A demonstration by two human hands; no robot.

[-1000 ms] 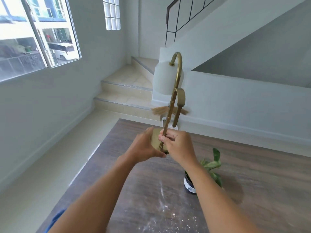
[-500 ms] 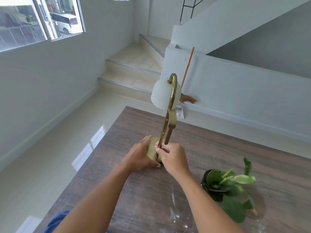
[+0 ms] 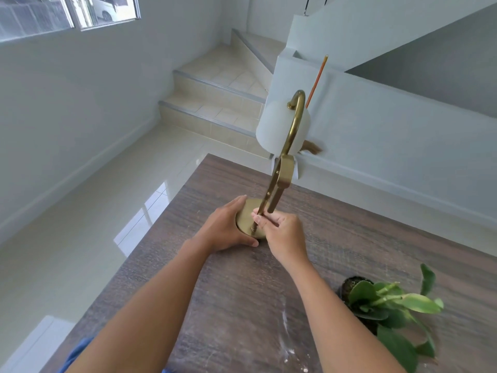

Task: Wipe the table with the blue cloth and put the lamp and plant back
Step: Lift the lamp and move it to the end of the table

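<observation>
While my left hand (image 3: pixel 226 228) cups the lamp (image 3: pixel 279 168) base and right fingers (image 3: pixel 265 220) pinch its stem, the dusty desk (image 3: pixel 242 305) is unwiped.

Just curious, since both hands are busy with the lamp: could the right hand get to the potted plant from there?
Probably yes. The plant stands on the table just beside the right forearm, nothing between them, but the right hand would first have to release the lamp.

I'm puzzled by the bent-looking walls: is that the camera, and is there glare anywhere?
Head view: the wide-angle lens bows the walls and stairs; window light glares off the glossy floor; lamp, both hands and plant look sharp.
</observation>
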